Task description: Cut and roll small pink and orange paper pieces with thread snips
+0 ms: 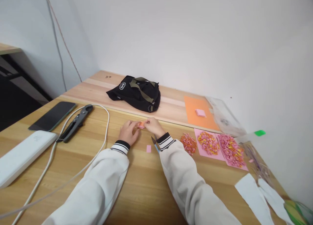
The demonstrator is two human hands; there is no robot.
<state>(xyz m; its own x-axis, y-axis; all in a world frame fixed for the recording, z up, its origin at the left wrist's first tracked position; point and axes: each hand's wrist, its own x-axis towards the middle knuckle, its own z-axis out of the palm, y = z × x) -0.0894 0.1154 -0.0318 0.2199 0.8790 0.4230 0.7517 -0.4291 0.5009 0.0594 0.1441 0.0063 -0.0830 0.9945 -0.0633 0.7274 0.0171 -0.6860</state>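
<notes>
Between my two hands is a small piece of orange and pink paper (141, 124), low over the wooden table. My left hand (129, 132) pinches its left end, and my right hand (153, 125) has closed fingers on its right end. A small pink paper rectangle (148, 149) lies on the table just below them. Beside it, a pair of scissors (155, 143) is partly covered by my right sleeve; the blades point away from me. To the right are an orange-pink heap of small curled bits (188, 143) and two more such heaps on pink sheets (208, 143).
A black bag (137, 93) lies at the back. An orange sheet (195, 120) carries a pink paper stack (200, 113). On the left are a phone (52, 115), a dark clamp-like tool (77, 123), a white power bank (28, 154) and a looping white cable (106, 133). White paper (254, 195) lies right.
</notes>
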